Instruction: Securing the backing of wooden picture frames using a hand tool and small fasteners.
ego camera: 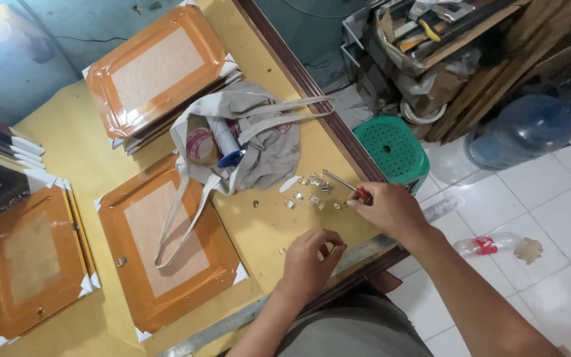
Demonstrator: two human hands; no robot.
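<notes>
While your right hand (388,208) grips the screwdriver (343,185) by the clips (312,192), your left hand (312,254) pinches shut, perhaps around one.

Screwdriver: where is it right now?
Head view: the screwdriver is in the right hand, right of centre on the yellow table, its shaft pointing toward the small metal fittings beside the grey tote bag.
</notes>
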